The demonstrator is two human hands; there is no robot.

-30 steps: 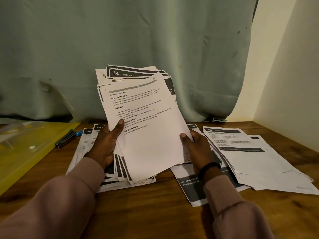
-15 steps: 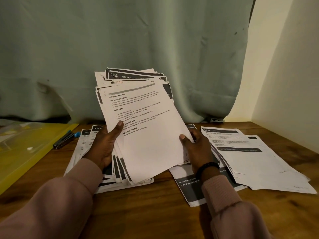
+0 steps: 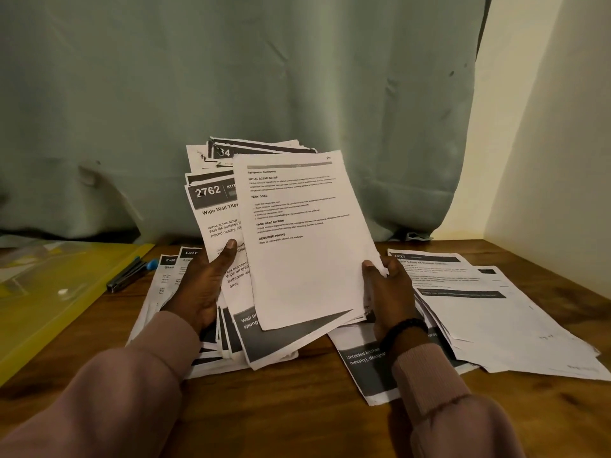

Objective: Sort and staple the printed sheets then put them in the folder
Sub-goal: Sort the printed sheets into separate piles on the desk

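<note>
At the far left, the yellow folder point(image 3: 49, 292) lay flat on the wooden table point(image 3: 281, 408), its clear flap toward the far edge. Just right of it, a dark stapler point(image 3: 127, 276) rested on the wood beside something with a blue tip point(image 3: 152, 264). Next came a low pile of printed sheets point(image 3: 168, 276) spread on the table, partly under the left arm. And there was the left hand point(image 3: 205, 289), thumb pressed on the face of a held stack point(image 3: 218, 206), fingers curled behind it; its front page read "2762" and "Wipe Wall Tiles". The stack stood tilted up from the table, against the green curtain point(image 3: 231, 77) behind. In front of that stack, shifted right, was a single white sheet point(image 3: 304, 242) with small text headings. The right hand point(image 3: 388, 292) pinched this sheet's right edge, thumb on the front, fingers curled behind. Under the right wrist lay another page with a dark band point(image 3: 367, 365). Farthest right, a fanned heap of pages point(image 3: 496, 309) lay flat on the table near the cream wall point(image 3: 545, 160).
</note>
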